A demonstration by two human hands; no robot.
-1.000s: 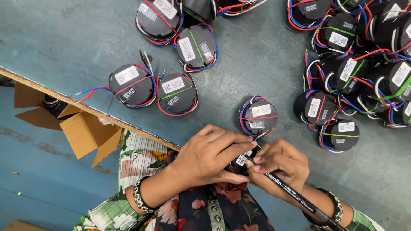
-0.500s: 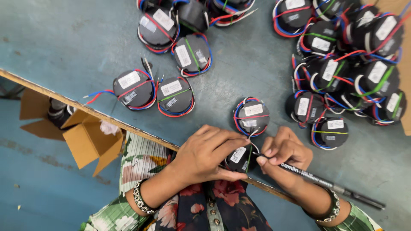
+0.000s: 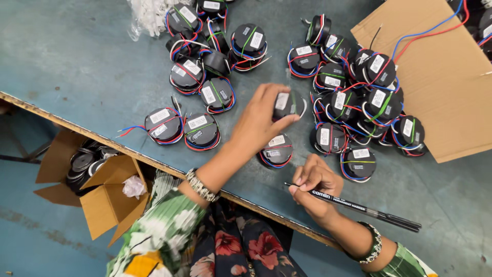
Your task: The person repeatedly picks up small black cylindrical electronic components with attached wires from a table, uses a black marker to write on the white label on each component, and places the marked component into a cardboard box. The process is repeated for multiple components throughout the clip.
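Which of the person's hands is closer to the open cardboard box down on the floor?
Left. The left hand is out over the table, gripping a black round part, with the cardboard box below and left. The right hand, holding a marker, sits farther right.

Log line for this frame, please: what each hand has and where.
left hand: holds round black wired coil above blue-green table | right hand: holds black marker pen, resting on table

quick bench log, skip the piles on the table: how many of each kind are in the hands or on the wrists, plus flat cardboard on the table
black round unit, in left hand: 1
black marker, in right hand: 1
bracelets: 2
cardboard sheet: 1
total: 5
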